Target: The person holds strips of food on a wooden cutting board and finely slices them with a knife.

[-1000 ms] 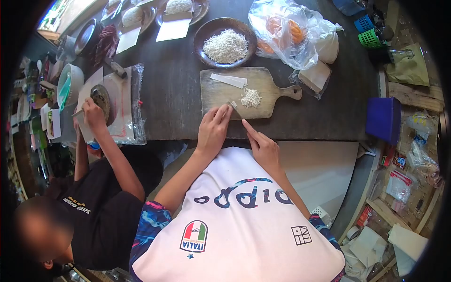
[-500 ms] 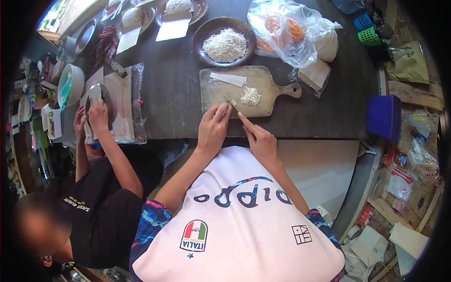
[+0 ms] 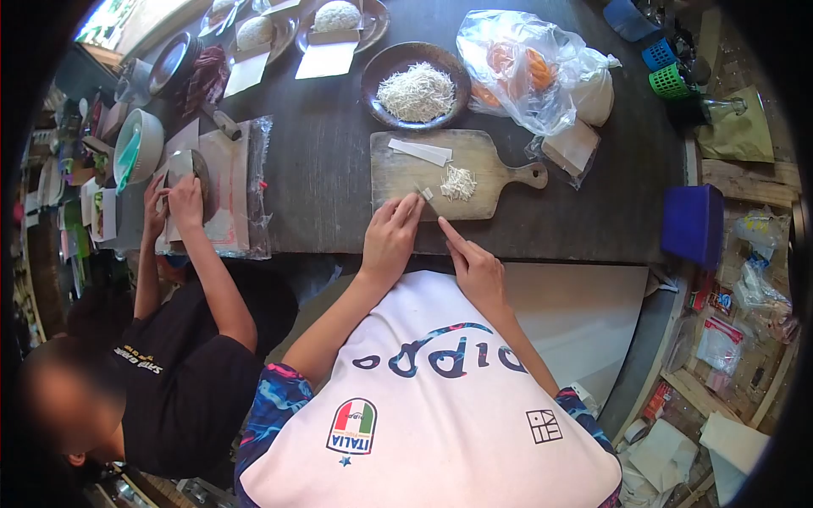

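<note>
My left hand (image 3: pixel 392 237) rests at the lower edge of the wooden cutting board (image 3: pixel 485 161), fingers pressed together over something I cannot make out. Just right of it, my right hand (image 3: pixel 474 264) is closed round a knife (image 3: pixel 429 201), mostly hidden, with the index finger stretched along it. The thin blade lies beside my left fingertips, and a small white piece shows near it. White strips (image 3: pixel 421 151) lie on the upper board, and a pile of thin white slivers (image 3: pixel 458 183) sits right of the blade. Behind the board, a dark bowl (image 3: pixel 369 85) holds more slivers (image 3: pixel 417 92).
At the left, a co-worker's hands (image 3: pixel 179 203) hold a piece over a round dark object on a plastic-covered sheet (image 3: pixel 230 199). Clear plastic bags (image 3: pixel 517 72) with orange contents lie at the back. A blue box (image 3: pixel 692 222) stands beyond the table's right edge.
The whole view has shifted slightly. My right index finger moved in along the knife, then back a little. The co-worker's hands have come together over the round object. My left hand has kept its pose.
</note>
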{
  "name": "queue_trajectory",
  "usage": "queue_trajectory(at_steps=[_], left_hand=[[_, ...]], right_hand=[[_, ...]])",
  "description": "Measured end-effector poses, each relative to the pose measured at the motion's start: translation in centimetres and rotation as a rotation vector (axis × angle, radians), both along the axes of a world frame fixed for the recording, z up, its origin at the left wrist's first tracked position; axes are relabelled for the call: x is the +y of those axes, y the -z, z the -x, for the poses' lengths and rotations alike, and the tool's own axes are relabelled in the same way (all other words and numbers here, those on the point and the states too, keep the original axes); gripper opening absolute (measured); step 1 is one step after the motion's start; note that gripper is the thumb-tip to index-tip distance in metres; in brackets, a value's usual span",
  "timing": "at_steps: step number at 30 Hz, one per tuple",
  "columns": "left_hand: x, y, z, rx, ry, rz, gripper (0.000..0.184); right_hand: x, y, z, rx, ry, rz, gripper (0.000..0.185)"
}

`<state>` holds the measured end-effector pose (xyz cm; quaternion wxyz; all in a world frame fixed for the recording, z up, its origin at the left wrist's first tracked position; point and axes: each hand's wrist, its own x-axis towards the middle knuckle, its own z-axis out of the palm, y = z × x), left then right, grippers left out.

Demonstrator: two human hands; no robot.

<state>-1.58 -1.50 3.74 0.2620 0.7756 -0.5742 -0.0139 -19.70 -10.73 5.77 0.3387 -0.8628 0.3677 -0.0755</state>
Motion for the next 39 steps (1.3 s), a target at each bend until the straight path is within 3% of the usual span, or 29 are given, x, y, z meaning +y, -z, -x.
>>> queue_trajectory(at_steps=[14,39], left_hand=[[0.2,0.3,0.1,-0.04,-0.004,0.001,0.047],[0.2,0.4,0.1,-0.021,-0.022,0.035,0.043]], right_hand=[[-0.4,0.2,-1.3,-0.09,0.001,0.003,0.051],[0.2,-0.6,-0.6,-0.016,0.002,-0.044,0.05]])
